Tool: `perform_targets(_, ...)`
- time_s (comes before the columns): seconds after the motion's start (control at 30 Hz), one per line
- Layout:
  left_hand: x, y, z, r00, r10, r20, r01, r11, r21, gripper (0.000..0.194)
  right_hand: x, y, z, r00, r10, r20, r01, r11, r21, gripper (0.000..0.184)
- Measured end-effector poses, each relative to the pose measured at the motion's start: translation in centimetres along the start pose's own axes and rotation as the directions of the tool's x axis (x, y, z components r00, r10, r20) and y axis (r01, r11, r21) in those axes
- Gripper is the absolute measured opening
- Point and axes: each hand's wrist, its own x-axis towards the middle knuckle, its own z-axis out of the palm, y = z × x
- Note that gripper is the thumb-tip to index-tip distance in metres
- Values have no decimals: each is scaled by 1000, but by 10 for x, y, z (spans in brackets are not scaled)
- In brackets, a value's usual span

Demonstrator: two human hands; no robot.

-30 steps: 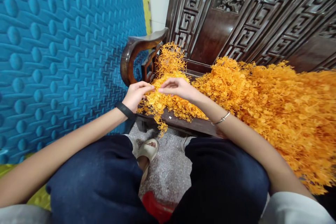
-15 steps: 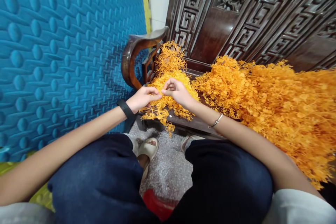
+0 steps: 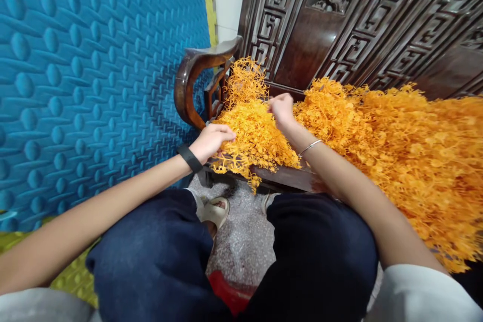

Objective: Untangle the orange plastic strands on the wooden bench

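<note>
A small heap of orange plastic sprigs (image 3: 253, 133) lies at the left end of a dark carved wooden bench (image 3: 287, 177). My left hand (image 3: 212, 141), with a black wristband, rests closed on the near left edge of that heap, fingers curled onto the sprigs. My right hand (image 3: 281, 108), with a thin silver bangle, reaches further back between the small heap and a much larger orange pile (image 3: 400, 146), its fingers curled into the sprigs.
The bench's curved armrest (image 3: 196, 68) stands left of the heap, its carved backrest (image 3: 339, 15) behind. A blue embossed foam mat (image 3: 86, 75) covers the wall at left. My knees in dark trousers (image 3: 234, 256), sandalled feet and a red object (image 3: 226, 294) are below.
My hands, pinched together over the small heap, have parted. The right hand moved back and right toward the large pile. The left hand stayed at the heap's near edge.
</note>
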Motion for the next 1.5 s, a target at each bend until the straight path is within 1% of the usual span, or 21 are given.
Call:
perform_targets(0.03, -1, -1, -2, 1000, 7, 20, -7, 1000, -2, 18, 10, 4, -11, 992, 79, -96, -76, 996, 35, 22)
perform_targets(0.1, -2, -3, -7, 999, 20, 51, -20, 1000, 0, 15, 20, 13, -28, 983, 141, -118, -128, 985, 112, 20)
perform_targets(0.2, -2, -9, -13, 994, -2, 108, 0, 1000, 22, 14, 19, 25, -38, 998, 58, -12, -57, 994, 93, 14)
perform_targets(0.3, -2, -12, -15, 990, -10, 140, 5, 999, 40, 13, 17, 33, -32, 999, -43, 18, 43, 999, 28, 10)
perform_targets(0.37, -2, -13, -16, 991, -8, 130, 3, 999, 39, 12, 20, 35, -26, 997, -68, 25, 67, 997, 23, 10)
perform_targets(0.5, -3, -12, -17, 994, -4, 111, 1, 1000, 21, 11, 26, 33, -17, 997, -46, 59, 42, 997, 59, 10)
perform_targets(0.6, -4, -10, -17, 993, 23, 115, -23, 1000, -2, 12, 21, 25, -14, 988, 7, 156, -25, 994, 110, 19)
perform_targets(0.7, -5, -9, -18, 995, 38, 90, -36, 999, -25, 15, 4, 10, -16, 961, -32, 274, -23, 981, 194, 27)
perform_targets(0.73, -5, -9, -18, 996, 40, 79, -38, 999, -32, 15, -5, 2, -17, 938, -64, 340, -15, 974, 224, 26)
perform_targets(0.77, -5, -9, -18, 997, 42, 70, -40, 999, -38, 16, -15, -5, -17, 901, -96, 422, -12, 969, 247, 23)
perform_targets(0.83, -4, -8, -18, 997, 40, 62, -36, 998, -53, 16, -38, -21, -18, 788, -152, 596, 1, 969, 247, 21)
perform_targets(0.9, -4, -7, -16, 997, 36, 62, -31, 997, -71, 16, -59, -33, -16, 673, -202, 712, 77, 976, 204, 24)
perform_targets(0.97, -4, -5, -15, 997, 34, 64, -28, 996, -88, 15, -75, -39, -12, 589, -261, 765, 195, 964, 178, 29)
perform_targets(1.0, -5, -4, -14, 997, 32, 64, -26, 995, -97, 14, -80, -39, -9, 562, -294, 773, 254, 951, 176, 32)
perform_targets(1.07, -6, -3, -13, 997, 20, 70, -12, 993, -117, 11, -86, -36, -4, 535, -365, 762, 368, 913, 179, 34)
perform_targets(1.17, -6, -3, -13, 996, -1, 91, 16, 987, -162, 7, -88, -32, 1, 540, -448, 713, 487, 857, 171, 27)
perform_targets(1.23, -4, -5, -14, 995, -5, 102, 26, 978, -205, 9, -88, -31, 2, 581, -450, 678, 478, 863, 163, 25)
perform_targets(1.33, 0, -8, -17, 991, -5, 134, 43, 960, -277, 24, -89, -32, 1, 699, -381, 605, 344, 921, 183, 26)
perform_targets(1.4, 1, -9, -18, 987, 29, 159, 18, 956, -292, 32, -88, -32, 0, 771, -328, 546, 241, 944, 227, 25)
perform_targets(1.47, 0, -10, -18, 986, 91, 143, -51, 965, -258, 30, -86, -31, -1, 821, -281, 496, 154, 947, 280, 23)
perform_targets(1.5, -1, -10, -18, 984, 120, 135, -88, 971, -223, 27, -85, -31, -2, 836, -256, 486, 113, 946, 304, 22)
